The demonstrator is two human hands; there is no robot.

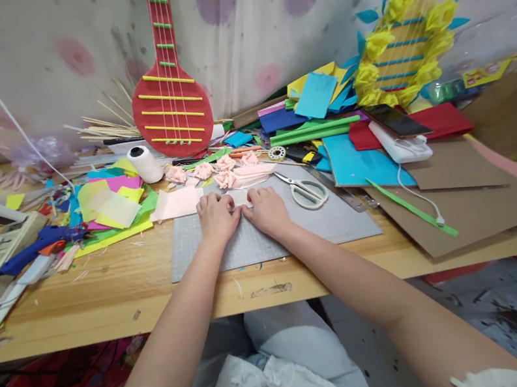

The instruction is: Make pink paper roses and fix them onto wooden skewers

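Both of my hands meet over a grey cutting mat (pixel 343 222), bent around a small piece of pale pink paper (pixel 240 199). My left hand (pixel 217 217) pinches its left side, and my right hand (pixel 266 209) pinches its right side, thumbs close together. Another pale pink paper sheet (pixel 175 203) lies just left of my left hand. Beyond my fingers sit several crumpled pink paper flowers (pixel 226 179) and a folded pink strip (pixel 255 173). Scissors (pixel 308 192) with pale handles rest to the right of my right hand.
A red paper lute (pixel 173 112) leans at the back beside a white thread spool (pixel 145 165). Coloured paper scraps (pixel 109 205) and a blue glue gun (pixel 39 246) lie left. Right are a metal ruler (pixel 348 198), brown cardboard (pixel 478 203) and a yellow flowered lute (pixel 400 51).
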